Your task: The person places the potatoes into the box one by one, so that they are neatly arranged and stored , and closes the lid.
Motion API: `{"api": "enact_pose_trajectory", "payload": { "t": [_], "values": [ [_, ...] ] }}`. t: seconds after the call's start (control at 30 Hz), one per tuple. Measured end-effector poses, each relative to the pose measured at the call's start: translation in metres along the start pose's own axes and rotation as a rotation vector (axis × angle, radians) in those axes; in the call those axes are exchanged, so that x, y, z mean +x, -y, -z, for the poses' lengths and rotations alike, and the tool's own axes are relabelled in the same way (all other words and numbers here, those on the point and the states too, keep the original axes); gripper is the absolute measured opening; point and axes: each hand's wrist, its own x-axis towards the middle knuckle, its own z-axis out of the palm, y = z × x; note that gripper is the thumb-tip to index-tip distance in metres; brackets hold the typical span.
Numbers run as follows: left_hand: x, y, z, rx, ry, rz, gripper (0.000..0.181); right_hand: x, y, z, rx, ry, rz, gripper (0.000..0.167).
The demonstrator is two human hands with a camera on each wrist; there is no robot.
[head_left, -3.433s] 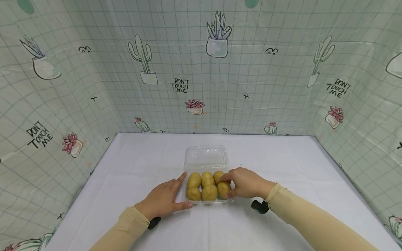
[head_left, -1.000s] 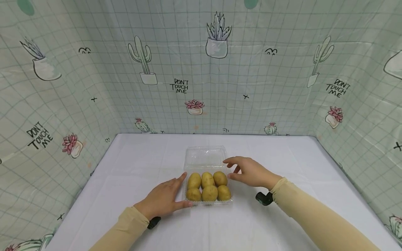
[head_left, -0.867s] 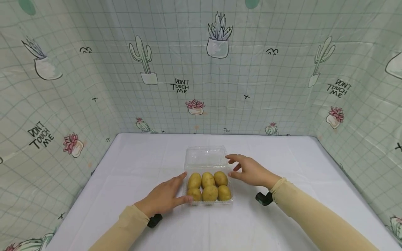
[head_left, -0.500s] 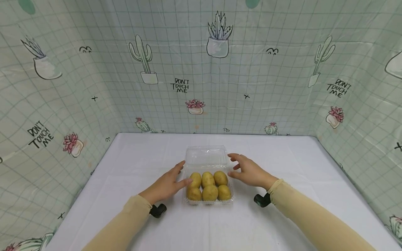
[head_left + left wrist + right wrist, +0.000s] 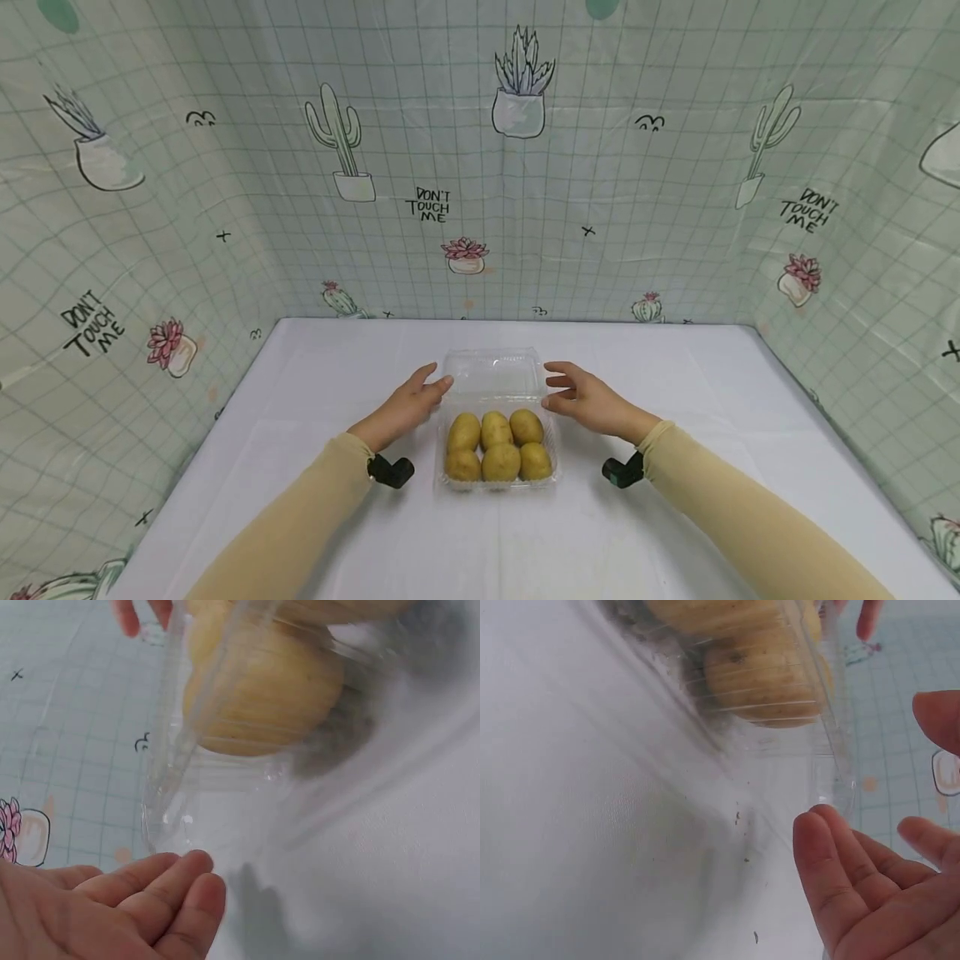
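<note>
A clear plastic clamshell box [image 5: 498, 485] rests on the table with several potatoes [image 5: 501, 460] in two rows in its base. Its lid [image 5: 492, 375] is folded back, away from me. My left hand [image 5: 403, 410] is at the lid's left side, fingers extended and thumb near the lid edge. On the lid's right side, my right hand [image 5: 598, 407] has its fingers loosely bent towards the edge. Both wrist views show the fingers of the left hand [image 5: 142, 907] and right hand [image 5: 877, 892] close to the clear plastic; whether they touch it I cannot tell.
A white cloth covers the table [image 5: 495, 550]. Behind and at the sides hangs a checked curtain [image 5: 480, 167] printed with cacti. Small dark crumbs [image 5: 739, 817] lie on the cloth beside the box. A black camera [image 5: 392, 472] is on the left wrist, another camera [image 5: 622, 472] on the right.
My right hand has left the potatoes and moved back to the lid's right side. The left hand has moved from the base's left side up to the lid. Box and potatoes stay put.
</note>
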Motion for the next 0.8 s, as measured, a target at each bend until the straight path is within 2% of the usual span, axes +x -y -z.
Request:
{"api": "enact_pose_trajectory", "payload": {
  "t": [0.17, 0.3, 0.6, 0.8],
  "values": [
    [0.003, -0.003, 0.001, -0.123, -0.053, -0.023, 0.070, 0.001, 0.004, 0.002, 0.144, -0.021, -0.001, 0.070],
    [0.003, -0.005, 0.002, -0.164, -0.068, -0.039, 0.067, 0.002, 0.004, 0.003, 0.211, -0.047, -0.014, 0.071],
    [0.001, -0.008, 0.004, -0.152, -0.095, -0.071, 0.067, 0.003, 0.004, 0.004, 0.232, -0.062, -0.011, 0.071],
    [-0.002, -0.011, 0.008, -0.157, -0.086, -0.096, 0.067, 0.003, 0.007, 0.006, 0.206, -0.058, -0.017, 0.071]
  ]
}}
